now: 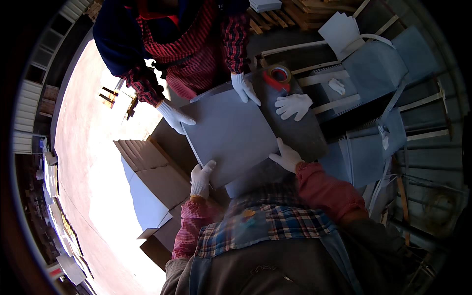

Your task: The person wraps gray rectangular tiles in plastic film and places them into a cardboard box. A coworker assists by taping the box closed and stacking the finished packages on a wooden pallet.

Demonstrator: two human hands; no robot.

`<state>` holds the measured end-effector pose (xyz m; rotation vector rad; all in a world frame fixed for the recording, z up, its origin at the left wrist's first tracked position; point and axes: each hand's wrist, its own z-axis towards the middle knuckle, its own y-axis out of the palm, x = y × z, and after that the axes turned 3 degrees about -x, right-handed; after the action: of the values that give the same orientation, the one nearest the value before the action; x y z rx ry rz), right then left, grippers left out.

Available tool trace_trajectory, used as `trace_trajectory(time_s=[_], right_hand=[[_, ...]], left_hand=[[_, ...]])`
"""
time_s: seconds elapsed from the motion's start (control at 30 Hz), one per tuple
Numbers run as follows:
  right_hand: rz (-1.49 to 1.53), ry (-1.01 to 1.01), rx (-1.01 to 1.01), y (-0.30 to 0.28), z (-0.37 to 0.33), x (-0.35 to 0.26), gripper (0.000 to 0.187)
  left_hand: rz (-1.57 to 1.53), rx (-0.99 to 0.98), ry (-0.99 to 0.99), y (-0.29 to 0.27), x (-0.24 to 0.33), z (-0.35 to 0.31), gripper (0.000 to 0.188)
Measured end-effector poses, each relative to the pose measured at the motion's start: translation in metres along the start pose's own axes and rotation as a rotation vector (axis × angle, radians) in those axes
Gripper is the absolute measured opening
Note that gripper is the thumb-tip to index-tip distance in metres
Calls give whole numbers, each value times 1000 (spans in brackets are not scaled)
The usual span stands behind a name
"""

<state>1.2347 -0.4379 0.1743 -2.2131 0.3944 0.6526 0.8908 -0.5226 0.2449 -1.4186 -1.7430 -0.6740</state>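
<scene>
A flat rectangular grey board (231, 129) lies between me and a co-worker on a dark worktop (314, 130). My left hand (200, 179), in a white glove, grips its near left edge with the thumb on top. At the near right corner is my right hand (287, 156), also gloved, its thumb and a finger set around the corner; the fingers' undersides are hidden. Across from me, the co-worker's gloved hands touch the board too: one hand (175, 117) at its far left corner, the other hand (244, 89) at its far right.
On the worktop, right of the board, lie a loose white glove (294, 106) and a red tape dispenser (278, 79). Grey-blue sheets (376, 61) rest on a metal-framed rack at the right. Opened cardboard boxes (164, 184) stand to the left. Wooden pallets (295, 17) are stacked behind.
</scene>
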Motion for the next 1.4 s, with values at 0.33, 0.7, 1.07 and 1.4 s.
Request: trace_trajectory(time_s=[0.33,0.7,1.07,1.4], right_hand=[[27,-428,318,-37,-75,-93,90],[408,-459,704,-82,-92,-63,98],[426,-403,733,-97,-94,-59,84],[1714,-235,458,-72,-79,-21,75]], left_hand=[[859,335,52,153,158,-63,81],[973,201,229,252,195,-63,75],[1596,-158,1550,220,202,-44,68],[1490,-624,1500,214,203,9,84]])
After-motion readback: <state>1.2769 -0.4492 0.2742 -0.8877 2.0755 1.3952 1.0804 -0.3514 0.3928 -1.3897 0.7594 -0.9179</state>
